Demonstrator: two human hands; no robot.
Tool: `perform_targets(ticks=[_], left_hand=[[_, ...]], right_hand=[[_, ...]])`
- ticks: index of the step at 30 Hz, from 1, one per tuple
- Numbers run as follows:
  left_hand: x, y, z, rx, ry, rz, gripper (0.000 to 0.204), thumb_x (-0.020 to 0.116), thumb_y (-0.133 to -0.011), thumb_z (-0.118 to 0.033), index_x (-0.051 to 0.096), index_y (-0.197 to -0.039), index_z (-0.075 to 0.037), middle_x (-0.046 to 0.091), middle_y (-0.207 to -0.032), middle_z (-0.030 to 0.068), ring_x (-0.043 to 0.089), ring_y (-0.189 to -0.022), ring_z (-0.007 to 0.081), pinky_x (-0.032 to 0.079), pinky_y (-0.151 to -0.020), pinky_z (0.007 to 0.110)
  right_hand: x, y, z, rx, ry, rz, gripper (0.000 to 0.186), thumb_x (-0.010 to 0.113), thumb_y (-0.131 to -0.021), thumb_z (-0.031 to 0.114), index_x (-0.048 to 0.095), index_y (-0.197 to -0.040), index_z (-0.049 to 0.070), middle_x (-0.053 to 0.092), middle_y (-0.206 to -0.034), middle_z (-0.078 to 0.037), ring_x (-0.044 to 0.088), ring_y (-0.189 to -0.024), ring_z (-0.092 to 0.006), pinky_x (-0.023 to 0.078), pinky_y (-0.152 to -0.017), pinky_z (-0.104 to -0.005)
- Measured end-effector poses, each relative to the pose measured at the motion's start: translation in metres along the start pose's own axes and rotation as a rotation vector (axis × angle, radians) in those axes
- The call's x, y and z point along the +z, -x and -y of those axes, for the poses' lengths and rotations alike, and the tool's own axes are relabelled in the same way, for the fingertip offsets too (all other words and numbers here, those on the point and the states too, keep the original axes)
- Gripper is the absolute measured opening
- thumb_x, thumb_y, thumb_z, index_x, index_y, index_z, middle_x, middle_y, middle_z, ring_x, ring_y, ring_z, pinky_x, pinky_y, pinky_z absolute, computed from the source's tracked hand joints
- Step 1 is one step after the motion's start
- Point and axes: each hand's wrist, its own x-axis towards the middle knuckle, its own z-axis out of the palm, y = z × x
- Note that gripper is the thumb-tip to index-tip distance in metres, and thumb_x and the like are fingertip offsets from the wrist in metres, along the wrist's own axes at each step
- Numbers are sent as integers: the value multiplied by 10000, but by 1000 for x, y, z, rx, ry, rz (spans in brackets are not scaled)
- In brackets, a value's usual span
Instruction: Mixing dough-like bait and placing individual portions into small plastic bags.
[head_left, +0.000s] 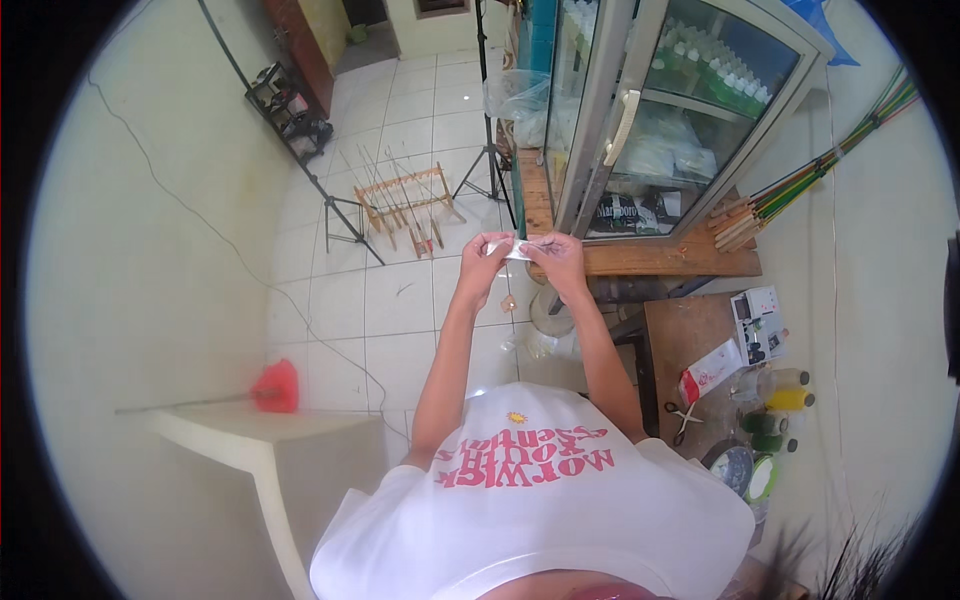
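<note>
I've got left hand (484, 252) and right hand (562, 258) both pinching, fingers closed on a small, thin white piece (517, 249) between them; paper or film, can't tell. Looks like two-handed handling; next move calls for gentle, even grip. Beyond: orange-brown wooden bench (620, 262), glass-fronted cabinet (695, 106), glossy tiled floor (340, 303).

Two hands (483, 256), one white strip (517, 249), two tripods (329, 200), one pair of scissors (684, 419); at least four bottles (787, 399), though blurred.
</note>
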Motion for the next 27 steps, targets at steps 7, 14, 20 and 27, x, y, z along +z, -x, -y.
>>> perform_targets(ticks=[7, 14, 20, 27], left_hand=[[8, -12, -29, -36, -118, 75, 388, 676, -843, -120, 479, -1156, -4, 637, -1004, 80, 590, -892, 107, 461, -716, 232], [35, -37, -71, 114, 141, 54, 332, 659, -851, -79, 470, -1117, -19, 629, -973, 73, 610, -845, 114, 497, -676, 223], [58, -27, -82, 118, 149, 47, 366, 652, -863, -125, 456, -1147, -2, 623, -998, 95, 625, -882, 160, 556, -667, 263], [57, -8, -70, 189, 152, -15, 316, 642, -870, -124, 469, -1112, -16, 619, -966, 93, 627, -864, 157, 568, -646, 265]], right_hand=[[-10, -18, 6, -199, 63, -211, 95, 708, -784, 12, 630, -824, -24, 656, -791, -42, 591, -672, -81, 482, -618, -213], [-26, -46, 85, -392, 114, -568, 239, 723, -798, 118, 607, -931, -43, 647, -781, -66, 596, -661, -100, 475, -591, -218], [-42, -70, 104, -391, 428, -565, 308, 739, -784, 219, 593, -864, -40, 645, -730, -99, 608, -658, -151, 480, -618, -267], [-39, -42, 99, -446, 586, -651, 234, 681, -821, 190, 581, -856, -18, 601, -675, -121, 577, -615, -227, 451, -602, -345]])
